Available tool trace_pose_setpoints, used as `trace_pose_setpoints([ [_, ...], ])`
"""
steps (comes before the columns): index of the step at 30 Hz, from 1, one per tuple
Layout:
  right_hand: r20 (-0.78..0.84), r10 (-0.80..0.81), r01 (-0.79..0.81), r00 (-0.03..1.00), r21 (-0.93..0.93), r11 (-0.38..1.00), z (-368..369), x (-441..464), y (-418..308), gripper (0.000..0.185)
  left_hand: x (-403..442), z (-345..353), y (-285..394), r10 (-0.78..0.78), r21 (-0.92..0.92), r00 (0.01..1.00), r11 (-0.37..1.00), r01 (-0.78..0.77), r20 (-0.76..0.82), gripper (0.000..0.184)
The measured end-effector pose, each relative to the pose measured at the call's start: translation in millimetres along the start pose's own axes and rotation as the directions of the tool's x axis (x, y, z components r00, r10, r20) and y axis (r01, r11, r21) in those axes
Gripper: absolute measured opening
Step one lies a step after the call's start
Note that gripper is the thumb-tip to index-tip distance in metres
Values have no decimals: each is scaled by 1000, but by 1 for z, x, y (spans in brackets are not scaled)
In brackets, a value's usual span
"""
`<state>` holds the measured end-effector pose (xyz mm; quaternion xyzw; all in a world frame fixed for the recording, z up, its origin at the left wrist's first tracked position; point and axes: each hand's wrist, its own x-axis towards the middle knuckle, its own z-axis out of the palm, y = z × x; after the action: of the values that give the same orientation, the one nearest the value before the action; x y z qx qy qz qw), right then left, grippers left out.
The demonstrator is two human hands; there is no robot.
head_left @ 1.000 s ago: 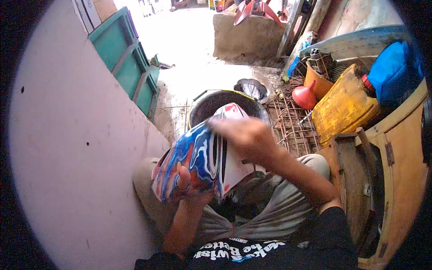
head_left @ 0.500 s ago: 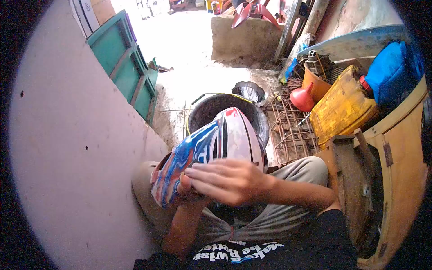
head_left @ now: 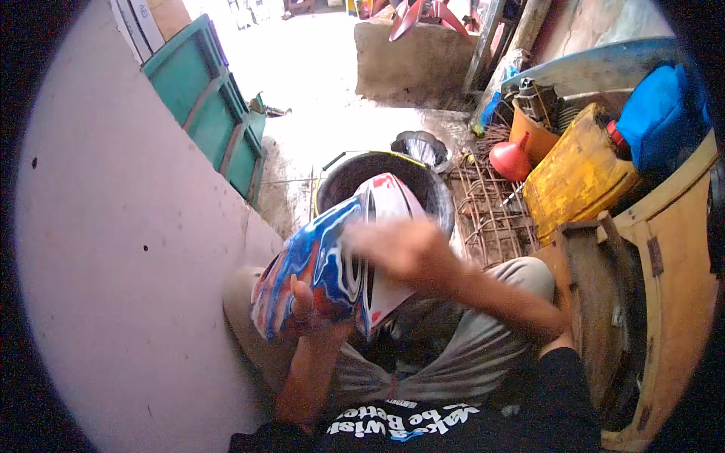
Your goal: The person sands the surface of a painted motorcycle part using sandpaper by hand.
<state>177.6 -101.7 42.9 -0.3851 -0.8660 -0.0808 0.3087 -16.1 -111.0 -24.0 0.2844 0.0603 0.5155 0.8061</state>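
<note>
A helmet [head_left: 332, 249] with blue, white and orange-red swirls and a white and red section lies tilted across my lap. My left hand [head_left: 310, 309] grips its lower edge, the thumb showing on the painted surface while the other fingers are hidden underneath. Over the middle of the helmet, my right hand [head_left: 408, 249] is smeared by motion, so its fingers and anything in them cannot be made out. Just beyond the helmet stands a dark bucket [head_left: 442, 192] with a yellowish handle.
A white wall [head_left: 136, 226] runs close on my left, with a green panel [head_left: 208, 98] beyond it. To the right are a rusty metal grid [head_left: 483, 215], a red funnel [head_left: 512, 157], a yellow jerrycan [head_left: 578, 177] and a wooden frame [head_left: 676, 279].
My right hand has moved up and away from the left thumb, across the helmet. The left hand keeps hold, with its thumb now raised into view.
</note>
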Motion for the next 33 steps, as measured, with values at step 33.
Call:
trace_pose_setpoints([
  [33, -27, -78, 78, 997, 17, 997, 10, -8, -17, 11, -8, -13, 4, -34, -147, 996, 989, 21, -84, 103],
])
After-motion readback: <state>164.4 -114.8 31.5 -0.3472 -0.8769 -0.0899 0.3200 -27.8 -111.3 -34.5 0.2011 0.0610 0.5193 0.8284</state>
